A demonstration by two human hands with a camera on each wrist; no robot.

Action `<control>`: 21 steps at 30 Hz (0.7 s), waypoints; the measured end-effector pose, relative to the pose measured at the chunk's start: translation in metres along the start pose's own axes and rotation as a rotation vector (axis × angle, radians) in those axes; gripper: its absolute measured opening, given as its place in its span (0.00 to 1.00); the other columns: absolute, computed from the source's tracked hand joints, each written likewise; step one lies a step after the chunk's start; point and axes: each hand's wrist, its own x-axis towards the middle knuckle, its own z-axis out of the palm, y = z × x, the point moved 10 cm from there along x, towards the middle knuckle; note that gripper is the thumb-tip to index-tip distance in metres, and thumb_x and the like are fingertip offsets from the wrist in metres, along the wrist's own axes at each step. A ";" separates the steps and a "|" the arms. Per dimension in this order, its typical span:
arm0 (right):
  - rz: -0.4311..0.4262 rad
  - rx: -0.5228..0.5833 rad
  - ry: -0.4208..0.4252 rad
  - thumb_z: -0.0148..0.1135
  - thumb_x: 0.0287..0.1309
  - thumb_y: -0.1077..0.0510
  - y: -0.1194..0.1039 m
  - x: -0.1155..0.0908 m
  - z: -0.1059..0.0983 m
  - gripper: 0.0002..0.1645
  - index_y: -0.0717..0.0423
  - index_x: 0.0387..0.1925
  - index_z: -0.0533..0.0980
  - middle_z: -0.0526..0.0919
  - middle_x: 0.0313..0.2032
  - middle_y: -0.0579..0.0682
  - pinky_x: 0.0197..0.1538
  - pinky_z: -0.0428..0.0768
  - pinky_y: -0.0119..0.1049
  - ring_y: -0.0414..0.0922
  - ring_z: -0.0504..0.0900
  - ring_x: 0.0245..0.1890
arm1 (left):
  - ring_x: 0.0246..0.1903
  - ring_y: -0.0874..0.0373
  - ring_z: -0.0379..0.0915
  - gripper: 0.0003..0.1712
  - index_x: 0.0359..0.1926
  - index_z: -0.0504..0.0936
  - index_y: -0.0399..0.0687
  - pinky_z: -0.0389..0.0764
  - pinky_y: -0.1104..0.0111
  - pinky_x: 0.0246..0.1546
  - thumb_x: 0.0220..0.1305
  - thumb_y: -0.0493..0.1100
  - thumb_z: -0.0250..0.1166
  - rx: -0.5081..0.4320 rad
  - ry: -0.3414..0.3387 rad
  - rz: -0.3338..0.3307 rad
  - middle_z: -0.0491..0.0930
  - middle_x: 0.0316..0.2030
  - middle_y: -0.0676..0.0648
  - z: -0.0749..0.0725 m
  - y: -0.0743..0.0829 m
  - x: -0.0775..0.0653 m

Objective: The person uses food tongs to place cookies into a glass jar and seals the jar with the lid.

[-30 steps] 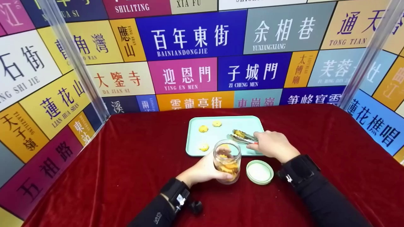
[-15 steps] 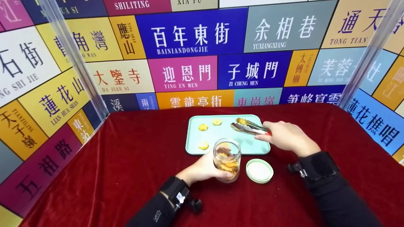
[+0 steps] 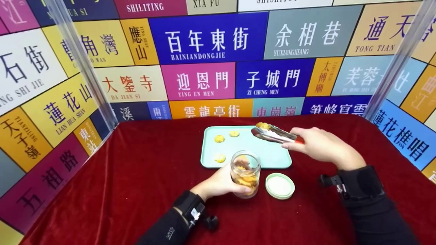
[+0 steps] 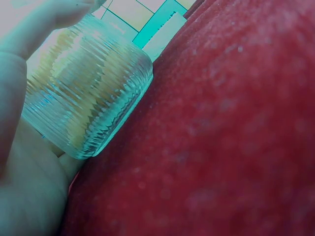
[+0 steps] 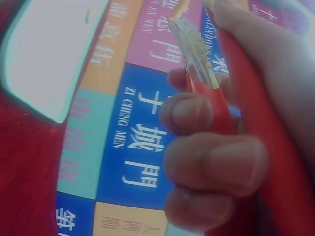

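Lead: Report on the right hand (image 3: 318,146).

Examiner: Fingers curled round the tongs (image 3: 276,135); the right wrist view shows the red handles (image 5: 248,88) inside the grip. One cookie (image 3: 263,125) sits at the metal tips, raised by the far right part of the tray (image 3: 245,144).

Lead: The left hand (image 3: 219,185)?

Examiner: Wrapped round the jar (image 3: 248,182), thumb across the near side. The left wrist view shows clear, ribbed glass. Whether the base touches the cloth (image 3: 129,190), I cannot tell.

Lead: Condition of the jar?

Examiner: Mouth upward and uncovered. Yellow-brown cookies are visible through the glass, mostly in the lower part; the count cannot be established.

Lead: And the lid (image 3: 280,186)?

Examiner: Flat on the cloth, just beside the jar on the right-hand side, near the tray's near edge. Green rim, whitish centre facing up.

Lead: The tray itself?

Examiner: Pale green, rounded corners, lying on the cloth beyond the jar. Three loose cookies (image 3: 219,139) rest on its left half, apart from one another: two toward the far edge, one toward the near edge.

Lead: Surroundings?

Examiner: Dark red cloth throughout; behind it, a wall (image 3: 207,59) of coloured name panels, one reading BAINIANDONGJIE.
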 end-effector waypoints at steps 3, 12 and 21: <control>-0.005 0.011 0.002 0.59 0.69 0.25 -0.005 -0.005 -0.008 0.33 0.47 0.52 0.79 0.82 0.32 0.43 0.33 0.70 0.41 0.43 0.74 0.27 | 0.58 0.59 0.80 0.49 0.71 0.66 0.34 0.74 0.66 0.67 0.52 0.38 0.82 0.008 0.002 -0.004 0.83 0.57 0.52 -0.001 0.000 0.000; -0.043 0.019 0.013 0.60 0.70 0.26 -0.027 -0.019 -0.027 0.29 0.43 0.52 0.79 0.82 0.33 0.42 0.34 0.71 0.41 0.43 0.76 0.30 | 0.58 0.58 0.80 0.49 0.71 0.65 0.33 0.75 0.65 0.67 0.52 0.37 0.82 -0.014 -0.003 0.007 0.84 0.56 0.51 0.000 -0.001 0.000; -0.104 0.011 0.031 0.59 0.68 0.24 -0.051 -0.032 -0.037 0.27 0.38 0.51 0.80 0.82 0.31 0.38 0.35 0.73 0.40 0.40 0.77 0.30 | 0.57 0.58 0.80 0.48 0.70 0.64 0.32 0.76 0.67 0.65 0.53 0.36 0.81 -0.020 0.003 -0.023 0.83 0.56 0.50 -0.001 -0.004 0.000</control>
